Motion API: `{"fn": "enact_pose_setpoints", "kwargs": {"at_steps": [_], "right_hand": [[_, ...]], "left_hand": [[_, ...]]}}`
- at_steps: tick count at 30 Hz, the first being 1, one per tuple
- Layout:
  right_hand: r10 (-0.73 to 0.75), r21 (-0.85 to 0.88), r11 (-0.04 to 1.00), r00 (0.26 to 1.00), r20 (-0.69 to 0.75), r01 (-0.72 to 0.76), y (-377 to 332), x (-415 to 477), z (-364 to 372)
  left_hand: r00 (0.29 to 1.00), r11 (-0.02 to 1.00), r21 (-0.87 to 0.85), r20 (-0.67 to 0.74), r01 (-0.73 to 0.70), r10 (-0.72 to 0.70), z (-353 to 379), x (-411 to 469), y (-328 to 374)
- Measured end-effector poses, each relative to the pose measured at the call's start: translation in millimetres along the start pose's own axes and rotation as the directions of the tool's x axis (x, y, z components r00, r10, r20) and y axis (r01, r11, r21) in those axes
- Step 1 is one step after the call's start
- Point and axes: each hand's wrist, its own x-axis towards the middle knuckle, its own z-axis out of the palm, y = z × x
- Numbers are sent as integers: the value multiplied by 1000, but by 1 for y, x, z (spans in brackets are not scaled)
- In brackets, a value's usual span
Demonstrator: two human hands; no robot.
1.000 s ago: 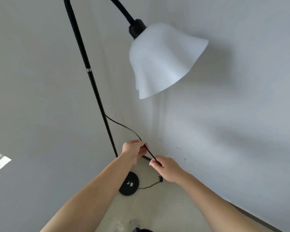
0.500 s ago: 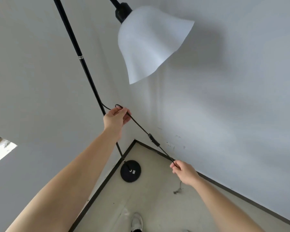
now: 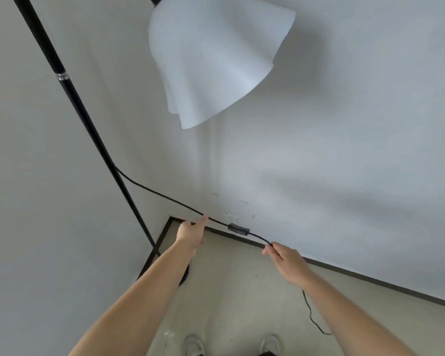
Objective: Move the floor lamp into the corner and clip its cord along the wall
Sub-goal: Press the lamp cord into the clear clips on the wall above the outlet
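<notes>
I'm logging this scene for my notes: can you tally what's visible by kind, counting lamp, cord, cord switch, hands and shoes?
Black floor lamp with white fluted shade: 1
Thin black power cord: 1
Dark inline cord switch: 1
Bare hands, left hand, right hand: 2
Pale shoes: 2
Total: 7

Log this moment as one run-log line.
lamp: in corner | cord: stretched along wall, unclipped | left hand: fingertip touching cord | right hand: pinching cord

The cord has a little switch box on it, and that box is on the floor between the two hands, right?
Not quite. In the head view the switch box is between the left hand and right hand, but it hangs on the cord, off the floor.
</notes>
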Motion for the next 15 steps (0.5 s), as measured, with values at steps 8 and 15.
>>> {"fn": "enact_pose_setpoints", "kwargs": {"at_steps": [8,15], "right_hand": [[7,-23,1000,996,87,-5,-3,41,62],[43,48,998,994,99,-47,22,72,90]], "left_hand": [[896,977,-60,414,204,-162,48,48,-49],[953,927,-363,303,98,17,52,81,-42]]}}
